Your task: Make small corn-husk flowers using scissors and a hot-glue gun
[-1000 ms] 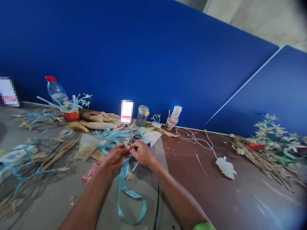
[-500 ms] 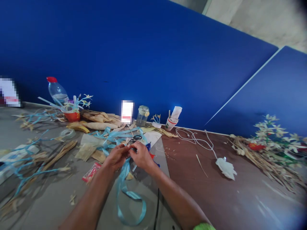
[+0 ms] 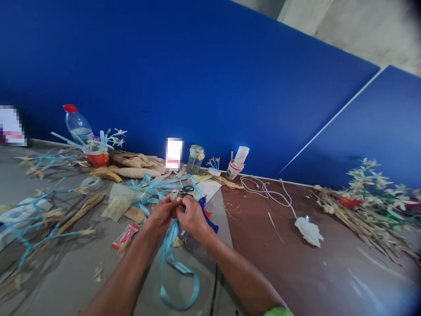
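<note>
Curling, shiny light-blue ribbon (image 3: 169, 240)

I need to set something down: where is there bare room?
Roomiest: the brown tabletop between the right forearm and dried stalks, below the white object. Smaller: a grey patch between the left forearm and blue branches, with scraps. Crowded: around left hand and right hand, amid ribbon and scissors.

Glossy light-blue ribbon (image 3: 169, 242), lower end loosely curled on grey tabletop (image 3: 149, 285)
</note>
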Demonstrator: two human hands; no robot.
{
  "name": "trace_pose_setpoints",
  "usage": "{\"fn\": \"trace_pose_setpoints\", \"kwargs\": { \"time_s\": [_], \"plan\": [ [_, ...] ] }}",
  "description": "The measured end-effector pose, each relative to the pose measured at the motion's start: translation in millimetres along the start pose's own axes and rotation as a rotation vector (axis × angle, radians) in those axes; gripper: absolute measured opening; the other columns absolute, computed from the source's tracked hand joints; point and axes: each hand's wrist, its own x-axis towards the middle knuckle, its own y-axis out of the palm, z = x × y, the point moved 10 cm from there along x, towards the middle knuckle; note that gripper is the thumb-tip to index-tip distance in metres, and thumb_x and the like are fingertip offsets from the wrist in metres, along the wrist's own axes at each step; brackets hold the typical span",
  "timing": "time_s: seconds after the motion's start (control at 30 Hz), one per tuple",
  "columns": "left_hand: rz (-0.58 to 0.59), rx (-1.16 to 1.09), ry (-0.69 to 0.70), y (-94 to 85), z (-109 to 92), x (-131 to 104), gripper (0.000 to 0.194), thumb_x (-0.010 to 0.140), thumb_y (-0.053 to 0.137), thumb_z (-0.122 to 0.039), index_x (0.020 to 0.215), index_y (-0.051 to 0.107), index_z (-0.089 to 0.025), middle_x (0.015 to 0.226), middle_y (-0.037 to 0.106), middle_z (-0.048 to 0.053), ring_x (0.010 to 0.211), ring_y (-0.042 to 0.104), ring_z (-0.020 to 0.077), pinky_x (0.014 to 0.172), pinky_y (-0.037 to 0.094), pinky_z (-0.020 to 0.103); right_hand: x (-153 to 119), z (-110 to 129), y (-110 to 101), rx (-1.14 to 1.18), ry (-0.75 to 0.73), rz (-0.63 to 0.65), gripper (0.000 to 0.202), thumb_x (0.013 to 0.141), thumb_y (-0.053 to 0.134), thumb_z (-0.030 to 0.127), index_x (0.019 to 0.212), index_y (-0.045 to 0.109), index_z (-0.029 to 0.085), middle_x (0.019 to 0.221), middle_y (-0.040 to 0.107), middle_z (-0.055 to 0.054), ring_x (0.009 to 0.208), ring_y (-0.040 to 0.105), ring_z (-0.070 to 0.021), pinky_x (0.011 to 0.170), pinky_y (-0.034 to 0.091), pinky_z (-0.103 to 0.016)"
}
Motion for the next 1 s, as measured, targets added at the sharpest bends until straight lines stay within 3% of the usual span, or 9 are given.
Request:
{"fn": "trace_pose_setpoints", "kwargs": {
  "time_s": [0.17, 0.3, 0.57, 1.0],
  "plan": [
    [-0.046, -0.027, -0.005, 2.7, -3.1, -5.9, 0.023, 0.054, 0.082, -0.017, 0.058, 0.060, -0.012, 0.054, 0.062, 0.000, 0.049, 0.055, 0.0085, 0.050, 0.041, 0.018, 0.3, -7.3, -3.2, 0.011, 0.074, -0.053, 0.009, 0.070, 0.052, 0.013, 0.063, 0.052, 0.019, 0.070, 0.056, -0.002, 0.069, 0.052, -0.0161, 0.068, 0.042, -0.027],
    [0.020, -0.084, -0.033, 10.1, -7.0, -10.5, 0.016, 0.058, 0.076, -0.008, 0.070, 0.066, -0.011, 0.065, 0.066, 0.002, 0.056, 0.059, 0.0095, 0.055, 0.045, 0.018, 2.2, -8.9, -14.0, 0.068, 0.065, -0.104, 0.010, 0.068, 0.052, 0.013, 0.061, 0.050, 0.019, 0.066, 0.054, 0.000, 0.067, 0.050, -0.0139, 0.067, 0.041, -0.025],
    [0.072, -0.118, -0.099, 10.2, -2.1, -10.8, 0.019, 0.065, 0.069, -0.004, 0.083, 0.071, -0.011, 0.074, 0.070, 0.006, 0.063, 0.064, 0.0122, 0.065, 0.051, 0.021, 4.0, 0.0, -20.5, 0.098, -0.003, -0.076, 0.010, 0.068, 0.052, 0.013, 0.060, 0.049, 0.019, 0.067, 0.054, 0.000, 0.069, 0.052, -0.0139, 0.066, 0.040, -0.024],
    [0.069, -0.144, -0.082, 10.1, -3.0, -10.6, 0.017, 0.061, 0.075, -0.004, 0.074, 0.067, -0.012, 0.073, 0.070, 0.004, 0.067, 0.065, 0.0134, 0.066, 0.051, 0.022, 3.3, 8.0, -23.2, 0.100, -0.042, -0.089, 0.013, 0.068, 0.050, 0.013, 0.059, 0.044, 0.020, 0.066, 0.051, 0.001, 0.066, 0.049, -0.0129, 0.065, 0.041, -0.024]
  ]
}}
